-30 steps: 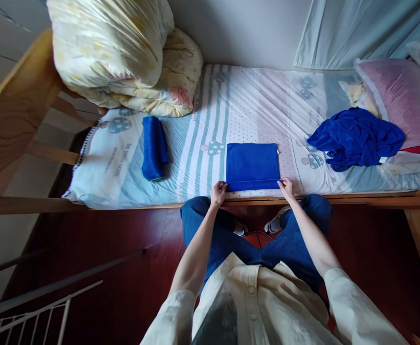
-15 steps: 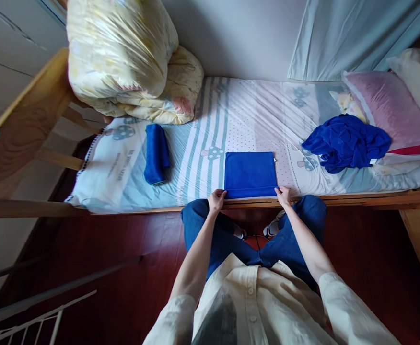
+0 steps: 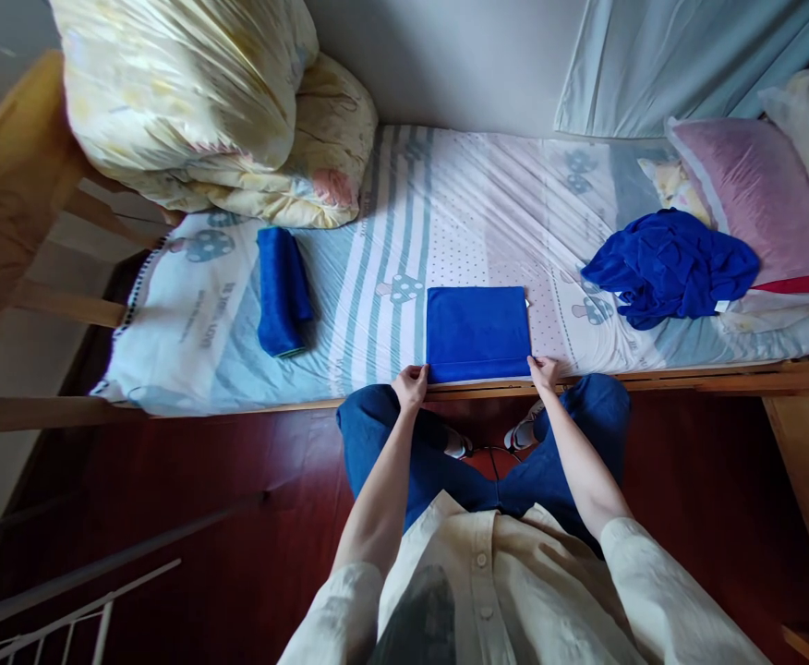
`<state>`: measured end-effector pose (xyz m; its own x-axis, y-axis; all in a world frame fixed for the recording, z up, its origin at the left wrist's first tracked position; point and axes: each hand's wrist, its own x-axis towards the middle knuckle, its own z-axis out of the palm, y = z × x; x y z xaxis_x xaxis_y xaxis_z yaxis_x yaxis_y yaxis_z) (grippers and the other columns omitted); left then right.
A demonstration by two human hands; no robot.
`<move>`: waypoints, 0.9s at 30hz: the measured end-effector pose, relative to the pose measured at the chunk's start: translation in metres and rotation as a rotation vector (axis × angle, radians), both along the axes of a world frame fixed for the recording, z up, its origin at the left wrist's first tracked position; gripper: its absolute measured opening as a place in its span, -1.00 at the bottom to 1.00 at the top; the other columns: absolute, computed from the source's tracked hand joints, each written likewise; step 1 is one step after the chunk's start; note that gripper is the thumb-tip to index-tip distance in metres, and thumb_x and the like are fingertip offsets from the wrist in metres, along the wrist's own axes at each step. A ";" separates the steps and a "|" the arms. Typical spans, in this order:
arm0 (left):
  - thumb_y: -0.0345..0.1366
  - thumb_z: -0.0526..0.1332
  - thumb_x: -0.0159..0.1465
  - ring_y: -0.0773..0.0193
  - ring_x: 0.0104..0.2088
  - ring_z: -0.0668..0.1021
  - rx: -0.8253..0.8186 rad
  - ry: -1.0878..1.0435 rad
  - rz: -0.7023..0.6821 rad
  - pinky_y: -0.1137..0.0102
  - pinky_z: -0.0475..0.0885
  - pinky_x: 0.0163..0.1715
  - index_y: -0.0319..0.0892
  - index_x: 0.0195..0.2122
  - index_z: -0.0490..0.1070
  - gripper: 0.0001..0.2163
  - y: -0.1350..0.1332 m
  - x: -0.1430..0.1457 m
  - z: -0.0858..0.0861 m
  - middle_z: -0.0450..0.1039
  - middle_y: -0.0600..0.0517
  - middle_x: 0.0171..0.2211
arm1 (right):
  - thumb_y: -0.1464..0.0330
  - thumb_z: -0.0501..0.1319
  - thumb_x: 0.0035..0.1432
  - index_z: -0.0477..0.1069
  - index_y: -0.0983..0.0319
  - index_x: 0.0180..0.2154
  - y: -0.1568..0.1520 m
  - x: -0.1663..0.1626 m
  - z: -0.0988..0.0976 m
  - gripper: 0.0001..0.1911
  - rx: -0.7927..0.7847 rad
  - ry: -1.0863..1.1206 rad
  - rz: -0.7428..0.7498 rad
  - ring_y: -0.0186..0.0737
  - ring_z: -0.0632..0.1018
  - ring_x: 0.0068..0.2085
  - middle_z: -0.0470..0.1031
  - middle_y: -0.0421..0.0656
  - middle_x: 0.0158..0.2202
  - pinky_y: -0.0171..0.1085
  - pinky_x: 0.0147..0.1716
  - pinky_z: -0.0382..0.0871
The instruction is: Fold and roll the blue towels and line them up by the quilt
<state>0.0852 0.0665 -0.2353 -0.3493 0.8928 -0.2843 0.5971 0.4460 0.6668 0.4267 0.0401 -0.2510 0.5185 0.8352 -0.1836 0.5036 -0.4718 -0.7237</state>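
Note:
A blue towel (image 3: 477,332) lies folded flat into a rectangle at the near edge of the bed (image 3: 446,212). My left hand (image 3: 411,385) pinches its near left corner and my right hand (image 3: 544,373) pinches its near right corner. Both hands rest on the mattress edge with fingers closed on the cloth. A rolled blue towel (image 3: 280,292) lies further left on the sheet. A crumpled blue towel (image 3: 668,268) sits to the right, against a pink pillow (image 3: 757,199).
A bundled yellow quilt (image 3: 203,102) fills the bed's far left corner. The wooden bed rail (image 3: 723,379) runs along the near edge, with a wooden headboard at left. Dark red floor lies below, with a white wire rack (image 3: 65,628) at bottom left.
The hands have stayed at the towel's near corners. The view has shifted a little, and the towel's near edge looks drawn slightly closer to the bed rail.

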 end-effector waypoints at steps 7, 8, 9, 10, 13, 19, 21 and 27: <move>-0.03 0.22 0.24 0.00 -0.19 0.67 -0.055 0.025 0.021 0.26 0.50 -0.09 -0.21 -0.32 0.60 -0.67 0.003 -0.002 -0.001 0.66 -0.13 -0.33 | 0.14 0.32 0.10 0.62 0.26 -0.48 0.004 0.003 -0.003 -0.68 -0.038 -0.002 -0.031 0.04 0.64 -0.36 0.68 0.06 -0.41 -0.18 -0.32 0.44; -0.03 0.22 0.23 -0.01 -0.18 0.67 -0.066 0.025 0.015 0.26 0.50 -0.08 -0.21 -0.32 0.60 -0.67 0.004 -0.002 0.001 0.66 -0.13 -0.33 | 0.13 0.32 0.10 0.63 0.27 -0.47 0.004 0.004 -0.003 -0.67 -0.049 -0.004 -0.025 0.04 0.64 -0.37 0.68 0.07 -0.41 -0.18 -0.33 0.45; -0.04 0.23 0.23 -0.01 -0.18 0.67 -0.078 0.024 0.006 0.26 0.50 -0.08 -0.22 -0.32 0.60 -0.67 0.006 -0.003 0.002 0.66 -0.14 -0.32 | 0.13 0.32 0.10 0.64 0.28 -0.46 0.005 0.003 -0.002 -0.66 -0.062 -0.009 -0.016 0.04 0.64 -0.36 0.68 0.07 -0.41 -0.18 -0.33 0.45; -0.04 0.23 0.23 -0.02 -0.17 0.67 -0.088 0.022 -0.006 0.27 0.50 -0.07 -0.22 -0.32 0.60 -0.67 0.007 -0.003 0.004 0.67 -0.14 -0.32 | 0.13 0.32 0.11 0.64 0.28 -0.45 0.006 0.003 -0.001 -0.66 -0.081 -0.019 -0.007 0.05 0.65 -0.36 0.68 0.07 -0.40 -0.18 -0.32 0.46; -0.04 0.23 0.22 0.00 -0.15 0.67 -0.095 0.010 -0.047 0.29 0.50 -0.06 -0.19 -0.33 0.59 -0.69 0.009 -0.005 0.010 0.67 -0.11 -0.33 | 0.16 0.33 0.11 0.64 0.29 -0.42 0.011 0.003 0.005 -0.68 -0.161 -0.053 -0.002 0.06 0.67 -0.31 0.69 0.06 -0.38 -0.19 -0.28 0.47; -0.13 0.15 0.30 0.06 -0.18 0.68 0.010 0.050 -0.071 0.26 0.53 -0.05 -0.21 -0.21 0.55 -0.72 0.001 -0.015 0.024 0.66 -0.13 -0.27 | 0.33 0.25 0.16 0.62 0.30 -0.25 0.006 0.022 0.026 -0.78 -0.096 -0.157 -0.002 -0.02 0.68 -0.25 0.70 0.04 -0.27 -0.18 -0.15 0.52; -0.15 0.11 0.34 0.07 -0.13 0.67 0.130 0.072 -0.172 0.24 0.54 -0.02 -0.22 -0.11 0.53 -0.70 -0.006 -0.017 0.027 0.65 -0.16 -0.16 | 0.36 0.18 0.21 0.60 0.29 -0.16 -0.003 0.032 0.034 -0.74 0.015 -0.212 0.096 -0.04 0.68 -0.20 0.70 0.03 -0.21 -0.15 -0.09 0.53; -0.26 0.08 0.38 0.04 0.30 0.43 0.342 0.172 -0.786 0.13 0.34 0.31 -0.21 0.20 0.41 -0.60 -0.027 -0.004 0.023 0.44 -0.18 0.24 | 0.33 0.07 0.36 0.50 0.25 0.14 -0.033 0.027 0.048 -0.58 0.167 -0.396 0.665 -0.03 0.58 0.13 0.58 0.04 0.12 -0.08 0.19 0.43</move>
